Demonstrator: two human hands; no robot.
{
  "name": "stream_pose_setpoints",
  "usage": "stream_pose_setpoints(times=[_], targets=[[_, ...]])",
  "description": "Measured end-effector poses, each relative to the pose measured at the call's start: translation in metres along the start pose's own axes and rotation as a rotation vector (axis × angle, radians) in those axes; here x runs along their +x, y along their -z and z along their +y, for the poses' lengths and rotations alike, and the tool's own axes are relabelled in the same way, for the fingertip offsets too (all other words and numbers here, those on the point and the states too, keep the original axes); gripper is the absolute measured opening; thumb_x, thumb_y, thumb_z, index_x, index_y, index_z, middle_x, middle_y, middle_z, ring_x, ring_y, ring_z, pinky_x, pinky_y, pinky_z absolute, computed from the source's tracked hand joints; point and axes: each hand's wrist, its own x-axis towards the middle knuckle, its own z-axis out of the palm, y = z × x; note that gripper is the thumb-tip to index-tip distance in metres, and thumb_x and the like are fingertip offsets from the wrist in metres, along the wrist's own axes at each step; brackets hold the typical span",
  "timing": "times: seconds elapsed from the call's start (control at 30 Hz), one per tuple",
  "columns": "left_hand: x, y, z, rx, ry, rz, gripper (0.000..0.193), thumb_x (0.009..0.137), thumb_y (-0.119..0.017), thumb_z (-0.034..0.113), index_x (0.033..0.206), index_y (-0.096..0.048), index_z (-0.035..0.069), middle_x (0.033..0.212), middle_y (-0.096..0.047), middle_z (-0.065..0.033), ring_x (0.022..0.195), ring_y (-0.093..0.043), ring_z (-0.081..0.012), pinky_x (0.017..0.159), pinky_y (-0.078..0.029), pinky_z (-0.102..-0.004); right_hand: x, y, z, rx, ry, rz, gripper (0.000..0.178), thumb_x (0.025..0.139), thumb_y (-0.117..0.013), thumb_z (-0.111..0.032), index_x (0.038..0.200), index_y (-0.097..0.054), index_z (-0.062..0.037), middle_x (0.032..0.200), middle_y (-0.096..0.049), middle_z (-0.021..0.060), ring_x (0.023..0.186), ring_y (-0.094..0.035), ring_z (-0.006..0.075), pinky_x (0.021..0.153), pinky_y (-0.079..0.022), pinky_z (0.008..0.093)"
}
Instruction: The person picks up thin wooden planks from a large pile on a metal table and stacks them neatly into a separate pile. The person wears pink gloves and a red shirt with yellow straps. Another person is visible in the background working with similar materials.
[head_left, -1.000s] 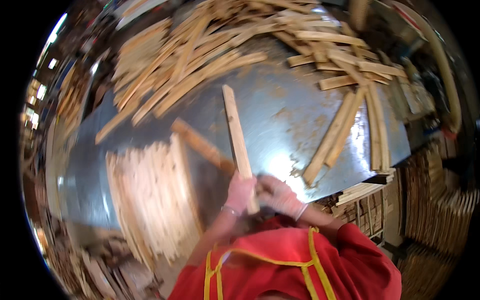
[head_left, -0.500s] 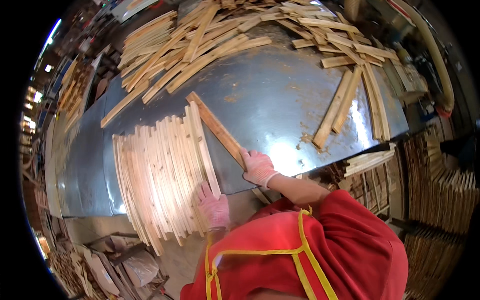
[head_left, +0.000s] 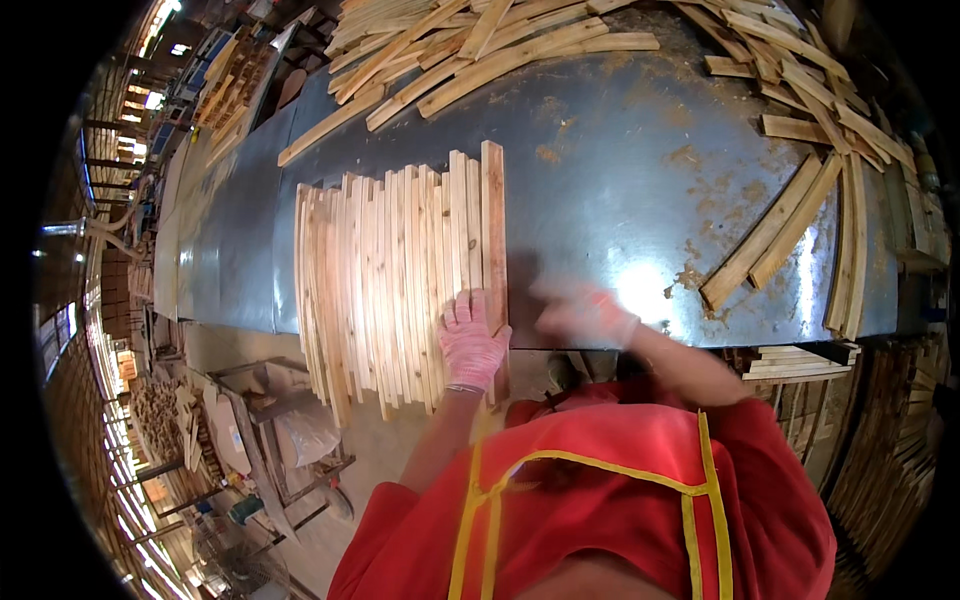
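Note:
A row of narrow wooden strips (head_left: 385, 280) lies side by side on the grey metal tabletop (head_left: 590, 200), with near ends jutting past the front edge. At the row's right end lies a somewhat taller wooden strip (head_left: 494, 215), against its neighbours. My left hand (head_left: 473, 345), in a pink-and-white knitted glove, rests on the strips near this end, fingers laid forward and thumb out to the right. Just right of the row, near the table's front edge, my right hand (head_left: 590, 315) is in a similar glove. Motion blurs its fingers; no strip shows in it.
Heaped loose boards (head_left: 480, 60) cover the back of the table, and another tangled pile (head_left: 820, 90) sits at the far right. Two boards (head_left: 775, 235) lie slanting on the right. A wheeled frame (head_left: 285, 440) stands on the floor at left; stacked wood (head_left: 885, 440) is at lower right.
The reddish-brown strip that lay slanting under my right hand now appears lined up at the row's right end. My right hand has come off it. My left hand has moved onto the strips.

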Motion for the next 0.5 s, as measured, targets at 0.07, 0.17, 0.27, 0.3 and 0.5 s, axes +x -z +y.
stream_pose_setpoints(times=[0.07, 0.17, 0.27, 0.3, 0.5], targets=[[-0.003, -0.003, 0.006, 0.050, 0.036, -0.012, 0.087, 0.088, -0.074, 0.049, 0.158, -0.040, 0.011, 0.158, -0.044, -0.0110, 0.147, -0.040, -0.0343, 0.121, -0.033, -0.0539, -0.004, 0.115, 0.022, -0.198, -0.344, 0.290, 0.058, 0.092, -0.070, -0.042, 0.140, -0.064, -0.0092, 0.132, -0.068, 0.0197, 0.128, -0.061, 0.0329, 0.109, -0.048, 0.0443], [0.001, -0.007, 0.017, 0.100, 0.088, 0.001, 0.087, 0.089, -0.073, 0.046, 0.159, -0.038, 0.010, 0.160, -0.041, -0.0108, 0.148, -0.039, -0.0347, 0.121, -0.033, -0.0543, -0.067, 0.254, 0.095, -0.998, -0.594, 0.898, 0.074, 0.085, -0.077, -0.051, 0.141, -0.059, -0.0055, 0.133, -0.065, 0.0209, 0.125, -0.061, 0.0395, 0.105, -0.050, 0.0476], [0.001, -0.012, 0.021, 0.092, 0.182, -0.014, 0.086, 0.089, -0.072, 0.041, 0.160, -0.037, 0.009, 0.161, -0.040, -0.0112, 0.149, -0.038, -0.0355, 0.122, -0.032, -0.0558, -0.111, 0.287, 0.123, -0.848, -1.198, 0.768, 0.105, 0.079, -0.081, -0.052, 0.166, -0.033, -0.0154, 0.160, -0.047, 0.0250, 0.144, -0.051, 0.0465, 0.116, -0.046, 0.0504], [0.003, -0.009, 0.022, 0.080, 0.202, -0.016, 0.085, 0.089, -0.071, 0.040, 0.160, -0.037, 0.008, 0.161, -0.040, -0.0114, 0.150, -0.037, -0.0357, 0.122, -0.031, -0.0565, -0.141, 0.295, 0.164, -0.592, -1.260, 0.875, 0.103, 0.080, -0.079, -0.047, 0.166, -0.032, -0.0165, 0.159, -0.047, 0.0262, 0.141, -0.054, 0.0462, 0.114, -0.047, 0.0517], [-0.006, -0.009, 0.022, 0.138, 0.044, 0.013, 0.081, 0.088, -0.069, 0.040, 0.158, -0.041, 0.009, 0.159, -0.041, -0.0119, 0.149, -0.037, -0.0353, 0.124, -0.027, -0.0558, -0.197, 0.270, 0.153, -0.206, -1.205, 0.938, 0.094, 0.080, -0.072, -0.018, 0.166, -0.034, -0.0151, 0.147, -0.056, 0.0282, 0.128, -0.063, 0.0427, 0.111, -0.050, 0.0489]])
